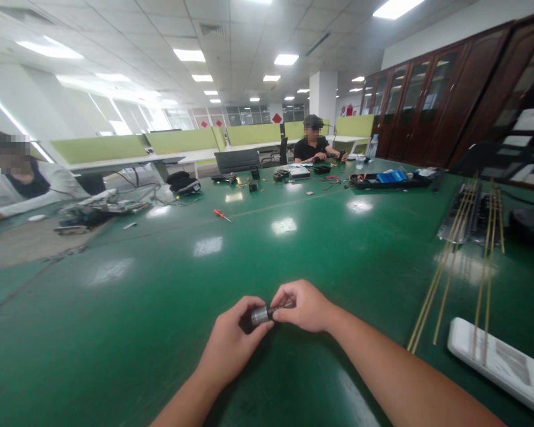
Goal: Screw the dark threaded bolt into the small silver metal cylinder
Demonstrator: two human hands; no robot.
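Note:
My left hand (234, 332) grips a small silver metal cylinder (260, 315) with dark ends, which looks like a small motor. It lies on its side between thumb and fingers, just above the green tabletop (160, 332). On its right end, my right hand (305, 308) pinches a thin metallic part (287, 305) with thumb and fingertips. Whether that part is a shaft, a screw or a separate piece is too small to tell. Both hands almost touch each other, and the fingers partly cover the cylinder.
Long thin rods (445, 279) and a white device (498, 362) lie at the right. Farther off are an orange screwdriver (221, 214), a black tray (389, 181) with blue items and a black pouch (184, 182). One person (314, 145) sits across; another (22, 178) sits at the left.

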